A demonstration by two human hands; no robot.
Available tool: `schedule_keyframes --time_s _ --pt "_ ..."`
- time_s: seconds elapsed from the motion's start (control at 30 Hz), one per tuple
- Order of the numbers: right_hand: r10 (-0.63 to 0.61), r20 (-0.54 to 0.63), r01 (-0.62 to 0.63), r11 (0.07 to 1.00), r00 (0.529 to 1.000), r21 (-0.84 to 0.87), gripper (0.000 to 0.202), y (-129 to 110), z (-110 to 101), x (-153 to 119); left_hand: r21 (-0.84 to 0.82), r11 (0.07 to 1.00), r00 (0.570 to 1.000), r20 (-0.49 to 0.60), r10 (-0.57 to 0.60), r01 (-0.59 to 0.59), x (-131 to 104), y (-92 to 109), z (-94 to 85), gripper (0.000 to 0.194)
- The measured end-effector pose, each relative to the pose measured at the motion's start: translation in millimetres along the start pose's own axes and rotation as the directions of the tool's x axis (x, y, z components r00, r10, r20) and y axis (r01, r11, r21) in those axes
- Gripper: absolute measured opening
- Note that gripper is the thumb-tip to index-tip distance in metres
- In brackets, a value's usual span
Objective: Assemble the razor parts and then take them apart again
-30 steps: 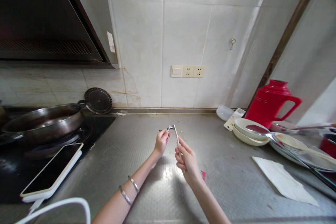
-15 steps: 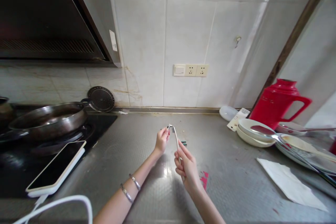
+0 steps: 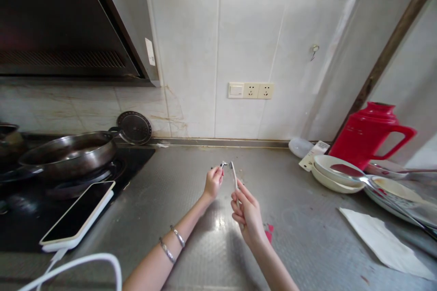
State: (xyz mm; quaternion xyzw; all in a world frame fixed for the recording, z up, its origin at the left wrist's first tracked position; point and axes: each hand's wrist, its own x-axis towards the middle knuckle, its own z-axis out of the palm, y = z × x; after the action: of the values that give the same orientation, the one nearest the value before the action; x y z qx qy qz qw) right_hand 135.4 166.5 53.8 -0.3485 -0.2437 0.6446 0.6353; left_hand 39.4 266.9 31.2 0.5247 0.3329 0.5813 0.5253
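While your left hand (image 3: 213,184) pinches one tiny shiny thing (image 3: 223,164), too small to make out, your right hand (image 3: 248,213) is wrapped around one white brush (image 3: 234,175). Both things are above the bench (image 3: 194,232), near each other. Your hands hide part of each. You wear two bangles (image 3: 166,250). One pot (image 3: 10,144), far left, is cut off.

You face a pale grey tiled wall (image 3: 187,32) bearing a socket panel (image 3: 251,91); a dark range hood (image 3: 61,22) hangs upper left; a metal counter (image 3: 300,218) spreads below; a brown strip (image 3: 392,47) slants at your right.
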Motion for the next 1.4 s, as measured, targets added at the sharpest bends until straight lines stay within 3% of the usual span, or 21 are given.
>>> schedule_keyframes --time_s 0.3,0.43,0.7,0.93,1.17,1.4 --pt "-0.020 -0.024 0.020 1.000 1.000 0.006 0.064 9 1 -5 -0.029 1.000 1.000 0.005 -0.009 0.009 0 0 0.7 0.040" --pt "-0.065 -0.034 0.066 0.997 0.997 0.030 0.065 -1 2 2 -0.021 1.000 1.000 0.002 -0.010 0.010 -2 0 2.0 0.039" --pt "0.007 0.030 -0.007 1.000 1.000 -0.014 0.059 8 5 -6 -0.046 0.999 1.000 -0.006 -0.007 0.007 1 3 -0.3 0.041" --pt "-0.067 -0.040 0.068 0.997 0.997 0.020 0.061 -5 5 4 -0.015 1.000 1.000 0.000 -0.013 0.013 -1 2 1.4 0.040" --pt "0.008 0.011 -0.008 1.000 1.000 0.006 0.064 15 6 -11 -0.049 0.999 1.000 0.006 -0.016 0.016 1 4 -1.0 0.041" --pt "-0.047 -0.034 0.047 0.999 0.998 0.020 0.061 0 7 3 -0.030 0.999 1.000 0.012 -0.022 0.023 -2 5 2.1 0.041"
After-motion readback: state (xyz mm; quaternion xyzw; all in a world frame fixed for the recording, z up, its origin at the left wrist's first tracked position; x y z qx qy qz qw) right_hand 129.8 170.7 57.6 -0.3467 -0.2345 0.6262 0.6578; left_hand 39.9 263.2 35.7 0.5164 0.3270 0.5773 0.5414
